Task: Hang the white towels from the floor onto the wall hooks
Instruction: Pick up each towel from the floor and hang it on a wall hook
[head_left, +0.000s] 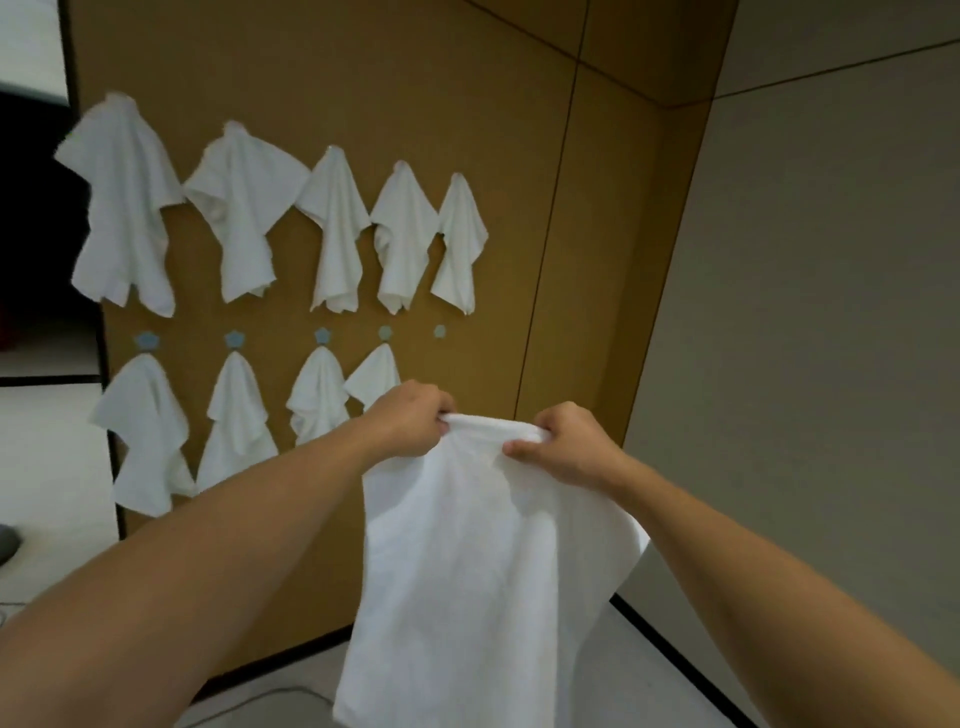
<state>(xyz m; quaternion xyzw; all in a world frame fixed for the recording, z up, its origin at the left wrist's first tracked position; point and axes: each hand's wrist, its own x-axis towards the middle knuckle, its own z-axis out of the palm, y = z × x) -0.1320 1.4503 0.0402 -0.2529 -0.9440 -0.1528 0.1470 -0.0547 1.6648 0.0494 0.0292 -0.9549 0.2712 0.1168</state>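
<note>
While both hands hold the towel (467, 561) up in front of the brown wall (519, 130), the last free hook (440, 331) waits just above them. The left hand (410, 421) pinches one end of the bunched top edge, and the right hand (561, 447) pinches the other end; the fingers of both are curled around the cloth. The rest of the towel hangs down long and loose between the forearms, toward the floor (675, 675).

The free hook is the right-most one in the lower row. It lies up from the held edge and a little to the left, almost directly over the left hand, so the left hand is the nearer one. The held edge runs more or less level, left to right, and the hook sits above its left end, not its middle. It seems that the edge must rise and shift a bit leftward before the middle can catch on the hook.

The hung towels (322, 400) fill the other hooks, five above and four below; the nearest one (374, 379) is partly hidden behind the left hand. No more towels are visible on the floor, so this is probably the last one.
</note>
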